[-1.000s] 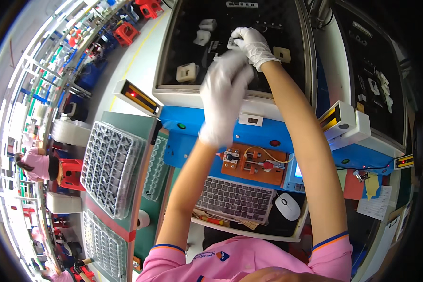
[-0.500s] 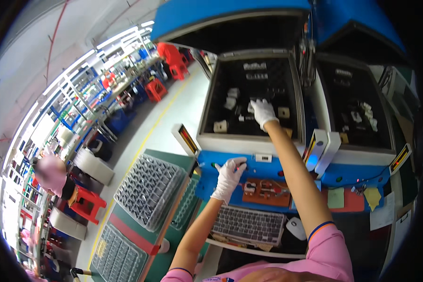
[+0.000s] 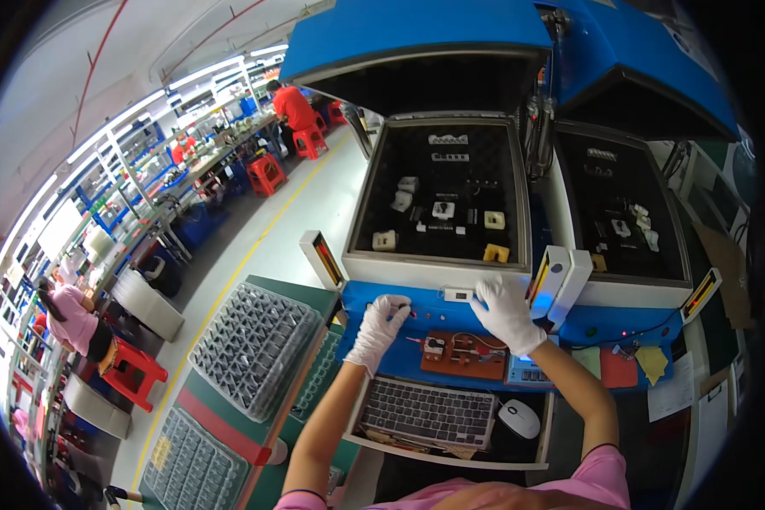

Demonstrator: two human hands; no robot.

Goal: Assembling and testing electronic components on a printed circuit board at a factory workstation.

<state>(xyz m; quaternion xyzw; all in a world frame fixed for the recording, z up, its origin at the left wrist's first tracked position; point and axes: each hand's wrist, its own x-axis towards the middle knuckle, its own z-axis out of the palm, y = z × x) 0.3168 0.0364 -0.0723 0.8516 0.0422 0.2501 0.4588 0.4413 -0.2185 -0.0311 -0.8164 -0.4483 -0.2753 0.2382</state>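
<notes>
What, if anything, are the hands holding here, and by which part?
No held thing shows in the left hand or the right hand, both at the blue panel; what lies under the fingers is hidden.

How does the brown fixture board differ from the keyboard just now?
Size: the fixture board is smaller; the keyboard is clearly longer.
Look: the fixture board has a brown base carrying small mounted parts and a pale wire, while the keyboard has rows of dark keys.
Place: the fixture board sits on the blue surface; the keyboard lies below it in the picture, closer to the person's body.
Both look roughly rectangular.
</notes>
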